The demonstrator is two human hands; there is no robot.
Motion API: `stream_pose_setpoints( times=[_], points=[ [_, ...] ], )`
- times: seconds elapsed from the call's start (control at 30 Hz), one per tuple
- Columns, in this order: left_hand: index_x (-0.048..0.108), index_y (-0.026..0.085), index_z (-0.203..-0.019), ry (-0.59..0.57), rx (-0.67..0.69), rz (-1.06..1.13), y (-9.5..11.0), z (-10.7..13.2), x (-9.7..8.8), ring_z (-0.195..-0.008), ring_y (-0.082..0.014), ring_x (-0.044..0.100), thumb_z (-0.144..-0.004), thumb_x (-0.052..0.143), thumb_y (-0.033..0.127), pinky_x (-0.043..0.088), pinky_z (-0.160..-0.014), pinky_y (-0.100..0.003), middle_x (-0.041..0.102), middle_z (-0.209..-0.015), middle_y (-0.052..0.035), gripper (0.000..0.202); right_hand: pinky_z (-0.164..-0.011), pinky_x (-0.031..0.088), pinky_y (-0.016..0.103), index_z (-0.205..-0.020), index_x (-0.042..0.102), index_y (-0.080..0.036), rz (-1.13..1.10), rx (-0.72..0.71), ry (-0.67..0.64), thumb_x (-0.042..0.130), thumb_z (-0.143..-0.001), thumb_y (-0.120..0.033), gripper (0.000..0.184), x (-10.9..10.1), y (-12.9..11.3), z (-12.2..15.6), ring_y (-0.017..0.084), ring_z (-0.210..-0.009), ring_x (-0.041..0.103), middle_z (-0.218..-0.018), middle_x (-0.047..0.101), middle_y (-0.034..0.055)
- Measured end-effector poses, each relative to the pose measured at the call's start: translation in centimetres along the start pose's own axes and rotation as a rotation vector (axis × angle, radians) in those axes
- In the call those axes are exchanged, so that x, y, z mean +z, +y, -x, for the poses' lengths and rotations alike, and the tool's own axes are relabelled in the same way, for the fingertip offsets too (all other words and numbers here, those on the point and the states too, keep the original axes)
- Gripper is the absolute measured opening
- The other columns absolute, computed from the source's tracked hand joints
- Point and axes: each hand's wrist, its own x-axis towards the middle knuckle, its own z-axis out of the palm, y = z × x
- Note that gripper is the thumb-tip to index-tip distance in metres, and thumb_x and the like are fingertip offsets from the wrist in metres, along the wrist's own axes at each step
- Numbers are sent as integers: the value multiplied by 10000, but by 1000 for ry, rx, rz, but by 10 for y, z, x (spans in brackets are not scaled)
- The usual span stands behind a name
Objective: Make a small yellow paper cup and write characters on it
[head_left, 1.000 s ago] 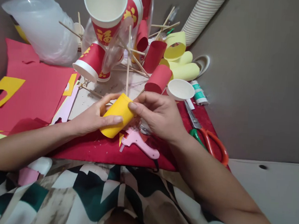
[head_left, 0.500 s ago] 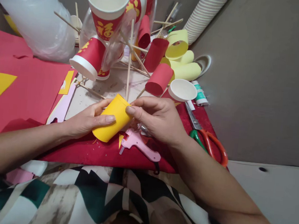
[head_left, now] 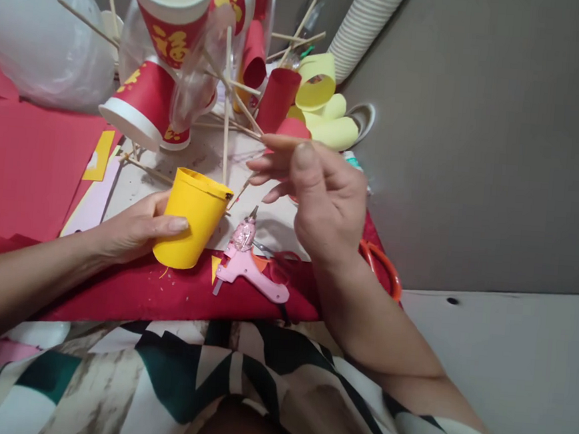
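My left hand (head_left: 141, 227) is wrapped round a yellow paper tube (head_left: 191, 226), thumb across its front. The tube stands nearly upright with a folded seam near its upper rim and a small dark spot at the right. My right hand (head_left: 322, 186) is lifted off to the right of the tube, fingers stretched out towards the left, with nothing visible in it. Beneath and between the hands, a pink glue gun (head_left: 246, 260) lies on the red cloth, its nozzle pointing away from me.
Red paper cups (head_left: 168, 33) with gold characters, wooden sticks (head_left: 227, 118), red tubes (head_left: 279, 99) and yellow tubes (head_left: 318, 79) crowd the back. Red paper sheets (head_left: 28, 163) lie left. Orange-handled scissors (head_left: 386, 268) sit right, partly behind my arm. Stacked white cups (head_left: 367, 29) lean against the wall.
My right hand has let go of the yellow tube and moved up and right, its fingers opening. My left hand has turned the tube more upright. The view has shifted slightly right.
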Motion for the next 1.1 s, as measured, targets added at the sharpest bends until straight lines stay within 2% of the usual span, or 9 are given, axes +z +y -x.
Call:
stream_pose_setpoints(
  times=[0.13,0.3,0.4,0.5,0.6,0.73,0.9,1.1],
  points=[
    [684,150,-1140,28,60,14,-1,-5,-7,-780,-204,701,-656,893,436,588,-639,-243,743,-961,-106,600,-629,565,247,-1043,724,-270,41,-23,120,562,-965,-538,323,-7,6,-7,130,-785,715,-923,763,26],
    [607,158,-1196,94,105,25,-3,-8,-15,-772,-190,690,-637,905,395,562,-635,-245,737,-1055,-114,675,-567,550,210,-971,725,-243,90,-9,146,651,-922,-453,228,-7,0,-17,111,-732,717,-900,766,18],
    [607,173,-1205,95,91,47,-4,-8,-17,-808,-182,693,-649,903,359,547,-690,-245,740,-1098,-104,657,-528,539,210,-935,732,-224,150,44,73,684,-874,-423,214,-7,-13,-23,120,-697,713,-881,764,21],
    [623,167,-1212,83,112,32,-5,-8,-18,-860,-205,705,-650,905,361,546,-733,-266,749,-1100,-111,658,-538,535,222,-944,723,-200,270,130,-76,645,-861,-434,261,-6,-18,-30,140,-711,714,-854,754,32],
    [631,156,-1216,76,135,20,-7,-7,-18,-868,-211,708,-634,913,382,539,-733,-271,753,-1103,-127,685,-542,516,238,-911,728,-170,366,180,-212,619,-837,-406,270,-1,-11,-39,156,-696,704,-811,745,44],
    [623,163,-1217,77,159,33,-9,-6,-19,-881,-223,713,-622,915,385,541,-759,-294,751,-1106,-129,699,-534,473,266,-730,713,-157,445,192,-276,629,-796,-319,195,8,1,-45,168,-599,657,-648,700,37],
    [621,176,-1183,58,196,81,-7,-7,-20,-869,-185,700,-623,913,385,540,-795,-278,749,-1038,-81,665,-602,496,286,-762,700,-170,488,180,-204,656,-755,-286,125,5,2,-42,168,-632,648,-663,695,27],
    [644,150,-1082,48,190,130,-6,-13,-24,-806,-154,678,-623,918,366,533,-735,-242,748,-997,-79,577,-578,511,259,-732,590,-195,462,156,-117,628,-781,-377,192,-13,2,-27,135,-616,639,-712,693,26]
  ],
)
